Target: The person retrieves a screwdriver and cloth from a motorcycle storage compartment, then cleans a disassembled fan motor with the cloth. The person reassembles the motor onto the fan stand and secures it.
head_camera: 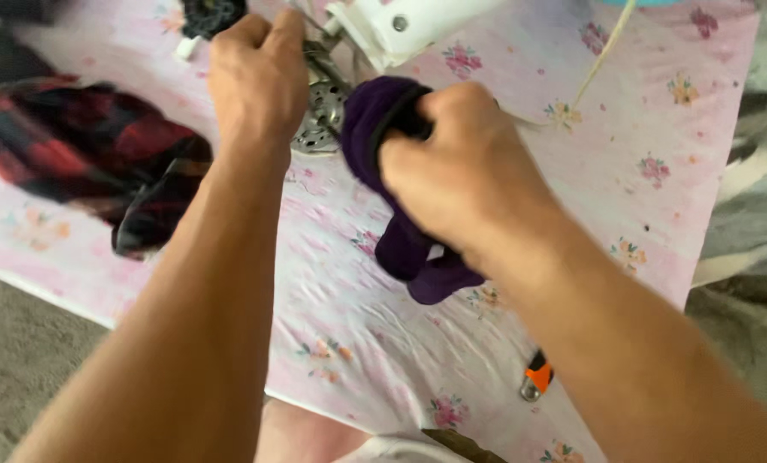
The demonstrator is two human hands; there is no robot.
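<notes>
My right hand [461,163] is closed in a fist around a dark purple cloth [401,206]. The cloth bunches over my knuckles at the top and hangs down below my wrist in a loose fold, and its upper end is pressed against the round, perforated metal part [319,116] in front of me. My left hand [259,73] is curled shut just beside it, gripping the upper side of the same metal assembly, though my own fingers hide exactly what they pinch. The two hands sit close together, with only the metal part and the cloth between them.

Above the metal part is a white plastic housing [409,24] with a screw hole, tilted and cut off by the top edge. A thin pale cord [602,56] runs down from the top right.

Everything rests on a pink floral sheet [358,326] spread over grey ground. To my left lies a crumpled red and black plaid cloth [83,150]. Near my right forearm an orange-handled tool [536,377] lies on the sheet, mostly hidden by my arm. I see no open container here; the housing's inside is not visible.
</notes>
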